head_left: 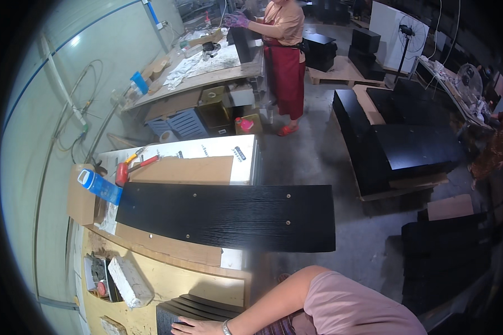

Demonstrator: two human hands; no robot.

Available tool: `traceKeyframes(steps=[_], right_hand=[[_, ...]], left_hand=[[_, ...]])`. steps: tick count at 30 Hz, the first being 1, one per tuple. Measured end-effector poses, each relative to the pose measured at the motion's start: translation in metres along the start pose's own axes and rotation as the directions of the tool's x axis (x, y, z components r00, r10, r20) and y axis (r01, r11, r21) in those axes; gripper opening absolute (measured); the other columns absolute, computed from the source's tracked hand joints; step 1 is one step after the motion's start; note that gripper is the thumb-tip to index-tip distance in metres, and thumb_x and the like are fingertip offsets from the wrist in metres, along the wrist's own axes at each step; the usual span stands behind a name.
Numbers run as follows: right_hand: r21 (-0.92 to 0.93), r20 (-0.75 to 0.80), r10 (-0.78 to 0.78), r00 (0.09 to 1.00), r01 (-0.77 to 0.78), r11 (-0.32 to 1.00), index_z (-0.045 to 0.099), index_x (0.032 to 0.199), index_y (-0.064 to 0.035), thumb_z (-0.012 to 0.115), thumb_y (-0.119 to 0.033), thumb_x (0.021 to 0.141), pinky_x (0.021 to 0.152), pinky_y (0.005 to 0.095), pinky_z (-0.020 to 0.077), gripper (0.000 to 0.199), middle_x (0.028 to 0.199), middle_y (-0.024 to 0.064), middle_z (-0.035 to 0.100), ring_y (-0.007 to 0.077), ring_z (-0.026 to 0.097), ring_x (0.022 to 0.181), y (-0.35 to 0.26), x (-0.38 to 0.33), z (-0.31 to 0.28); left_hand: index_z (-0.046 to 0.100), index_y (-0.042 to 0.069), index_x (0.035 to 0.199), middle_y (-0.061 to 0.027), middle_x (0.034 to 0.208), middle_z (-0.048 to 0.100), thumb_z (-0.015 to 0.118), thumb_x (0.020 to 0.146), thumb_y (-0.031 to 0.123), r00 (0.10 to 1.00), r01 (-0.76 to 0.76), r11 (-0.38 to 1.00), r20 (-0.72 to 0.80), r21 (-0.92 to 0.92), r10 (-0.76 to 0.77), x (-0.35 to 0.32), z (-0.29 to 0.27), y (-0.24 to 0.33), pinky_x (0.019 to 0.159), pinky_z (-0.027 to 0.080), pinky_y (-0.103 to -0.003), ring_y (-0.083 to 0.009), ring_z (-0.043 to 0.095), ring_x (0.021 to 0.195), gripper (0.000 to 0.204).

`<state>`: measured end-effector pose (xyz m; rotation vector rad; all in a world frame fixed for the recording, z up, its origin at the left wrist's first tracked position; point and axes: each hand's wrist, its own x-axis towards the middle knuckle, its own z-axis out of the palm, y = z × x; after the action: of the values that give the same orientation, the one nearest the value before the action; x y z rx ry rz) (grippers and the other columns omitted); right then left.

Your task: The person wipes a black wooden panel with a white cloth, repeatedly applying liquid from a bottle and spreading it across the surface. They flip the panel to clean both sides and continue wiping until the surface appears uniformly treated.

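My right hand (pixel 194 326) reaches in from the lower right, a band round its wrist. Its fingers lie stretched out on the end of a stack of black boards (pixel 198 306) at the bottom edge, where the picture cuts off part of the hand. My left hand is out of view. Ahead, a long black wood-grained panel (pixel 235 218) lies flat across cardboard (pixel 184 169) on the bench, its right end overhanging. Several small brass-coloured fittings sit in its face. By its left end are a blue bottle (pixel 100 187) and a red-headed mallet (pixel 123 174).
On the near yellowish board (pixel 167 273) stand a white block (pixel 130 282) and a small box of odds and ends (pixel 100 279). Large black panels (pixel 408 145) are stacked at right, more black pieces (pixel 447 251) nearer. A co-worker (pixel 285 61) stands at the far bench.
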<state>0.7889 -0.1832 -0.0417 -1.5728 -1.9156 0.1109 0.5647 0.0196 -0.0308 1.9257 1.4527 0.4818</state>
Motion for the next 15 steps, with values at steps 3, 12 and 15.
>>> traceKeyframes(steps=[3,12,15], right_hand=[[-0.007,0.048,0.01,0.999,-0.01,1.0,0.054,0.138,0.0025,0.07,-0.057,0.08,0.119,0.0619,0.0201,0.084,0.151,0.0316,0.042,0.0438,0.033,0.147,-0.002,0.002,-0.006],[-0.047,0.079,0.015,0.997,-0.011,0.999,0.052,0.14,0.002,0.066,-0.056,0.085,0.12,0.0608,0.0185,0.081,0.154,0.0289,0.04,0.0422,0.032,0.147,-0.005,0.002,-0.012],[-0.053,0.078,0.02,0.997,-0.016,0.998,0.053,0.139,0.0013,0.067,-0.056,0.084,0.12,0.0604,0.0193,0.081,0.153,0.0284,0.041,0.0415,0.033,0.147,-0.006,0.003,-0.013]], left_hand=[[0.047,-0.005,0.14,-0.0215,0.118,0.063,0.066,0.093,0.016,0.986,0.163,0.983,-0.034,-0.082,-0.166,0.004,-0.006,-0.008,0.092,0.051,-0.045,-0.0339,0.061,0.104,0.055],[0.048,-0.008,0.139,-0.0253,0.133,0.058,0.062,0.095,0.018,0.993,-0.112,0.992,-0.045,-0.049,0.11,0.005,0.005,-0.031,0.098,0.049,-0.043,-0.0367,0.058,0.115,0.053],[0.043,-0.008,0.143,-0.0271,0.137,0.054,0.06,0.096,0.019,0.995,-0.085,0.996,-0.05,0.018,0.086,0.001,0.004,-0.025,0.102,0.047,-0.045,-0.0392,0.056,0.119,0.057]])
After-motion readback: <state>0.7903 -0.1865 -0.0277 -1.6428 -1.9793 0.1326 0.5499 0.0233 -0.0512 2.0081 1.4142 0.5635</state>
